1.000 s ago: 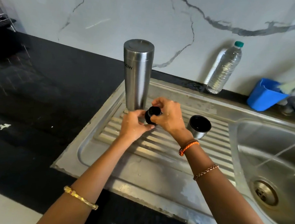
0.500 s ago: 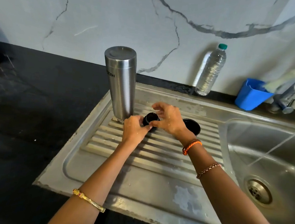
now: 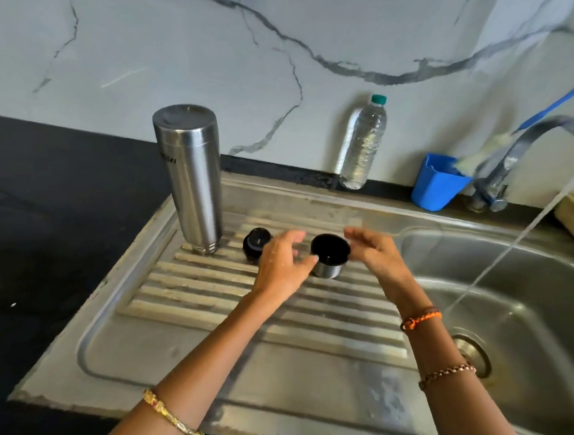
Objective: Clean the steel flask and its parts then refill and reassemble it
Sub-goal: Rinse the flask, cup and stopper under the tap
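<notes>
The steel flask [image 3: 192,179] stands upside down, mouth down, on the ribbed drainboard [image 3: 237,302]. To its right the black stopper [image 3: 255,245] rests on the ribs, with no hand on it. The steel cup lid [image 3: 330,255] with its black inside sits further right, mouth up. My left hand [image 3: 281,268] hovers open just left of the cup, fingertips near its side. My right hand [image 3: 375,255] is open to the right of the cup, apart from it.
The tap [image 3: 538,148] runs, a stream of water falling into the sink basin [image 3: 529,305] at the right. A plastic water bottle [image 3: 363,144] and a blue tub [image 3: 436,182] stand against the marble wall. Black counter [image 3: 55,216] lies on the left.
Both hands let go of the black stopper, which now rests on the drainboard, and moved right to either side of the cup lid. The camera view shifted right.
</notes>
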